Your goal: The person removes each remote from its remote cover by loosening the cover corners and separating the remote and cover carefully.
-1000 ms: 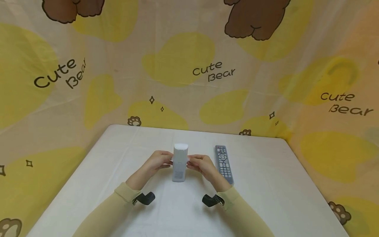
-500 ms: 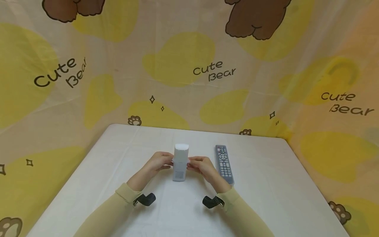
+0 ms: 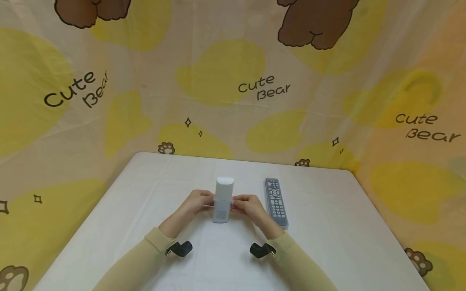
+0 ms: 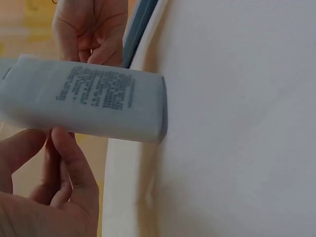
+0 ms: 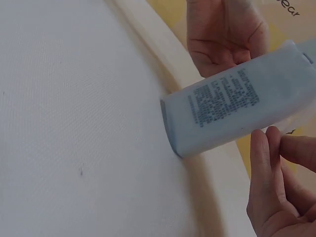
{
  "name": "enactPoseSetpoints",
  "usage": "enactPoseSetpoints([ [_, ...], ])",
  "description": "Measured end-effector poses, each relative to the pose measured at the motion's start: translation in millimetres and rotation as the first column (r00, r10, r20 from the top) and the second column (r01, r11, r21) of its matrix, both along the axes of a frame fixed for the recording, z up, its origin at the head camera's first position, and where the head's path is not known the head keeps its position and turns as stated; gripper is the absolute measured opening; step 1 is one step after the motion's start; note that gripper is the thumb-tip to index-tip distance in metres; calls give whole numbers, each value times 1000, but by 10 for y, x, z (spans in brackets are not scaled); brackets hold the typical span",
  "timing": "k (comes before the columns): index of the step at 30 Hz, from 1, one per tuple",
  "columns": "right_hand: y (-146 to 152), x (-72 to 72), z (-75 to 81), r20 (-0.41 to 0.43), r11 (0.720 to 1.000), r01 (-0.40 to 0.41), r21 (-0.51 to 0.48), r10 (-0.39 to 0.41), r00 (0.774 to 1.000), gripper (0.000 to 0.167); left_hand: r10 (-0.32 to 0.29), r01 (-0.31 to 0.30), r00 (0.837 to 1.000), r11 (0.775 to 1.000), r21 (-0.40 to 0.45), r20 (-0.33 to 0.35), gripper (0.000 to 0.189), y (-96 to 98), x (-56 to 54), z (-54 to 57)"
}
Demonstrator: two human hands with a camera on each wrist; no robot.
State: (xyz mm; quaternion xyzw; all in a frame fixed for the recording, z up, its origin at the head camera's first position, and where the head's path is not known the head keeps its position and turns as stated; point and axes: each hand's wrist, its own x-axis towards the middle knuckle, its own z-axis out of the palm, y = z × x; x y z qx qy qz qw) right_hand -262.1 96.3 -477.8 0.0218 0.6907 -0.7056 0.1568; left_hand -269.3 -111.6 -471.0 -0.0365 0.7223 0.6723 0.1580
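Observation:
A white remote control (image 3: 225, 188) stands on end on the table, its back with a printed label facing the head camera. Around its lower part is a translucent cover (image 3: 221, 211), whose rim flares slightly at both sides. My left hand (image 3: 198, 201) pinches that rim from the left, thumb against fingertips. From the other side my right hand (image 3: 249, 205) pinches it too. In the left wrist view, the label (image 4: 96, 88) shows through the cover, near the remote's bottom end. The remote's front faces away from me and is hidden.
A grey remote control (image 3: 276, 202) in a clear cover lies face up just right of my right hand. The white tabletop (image 3: 320, 210) runs back to a bear-print curtain (image 3: 218, 81), which also hangs at both sides.
Both hands have moved slightly down and nearer me, drawing the cover's rim lower, so more of the bare white remote shows above it. The grey remote has not moved.

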Motion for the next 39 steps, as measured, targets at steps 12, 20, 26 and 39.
enactPoseSetpoints([
  [12, 21, 22, -22, -8, 1000, -21, 20, 22, 1000, 30, 12, -12, 1000, 1000, 12, 2, 16, 17, 30, -48],
  [20, 6, 17, -26, 1, 999, -30, 37, 30, 1000, 29, 8, -8, 1000, 1000, 9, 4, 15, -8, 39, -64],
  [26, 16, 19, -49, 11, 997, -59, 53, 58, 998, 28, -20, 20, 1000, 1000, -7, 16, 16, -32, 55, -95],
  [39, 14, 28, -85, 17, 996, -65, 55, 64, 998, 27, 9, -8, 999, 1000, -19, 47, 14, -28, 56, -125],
])
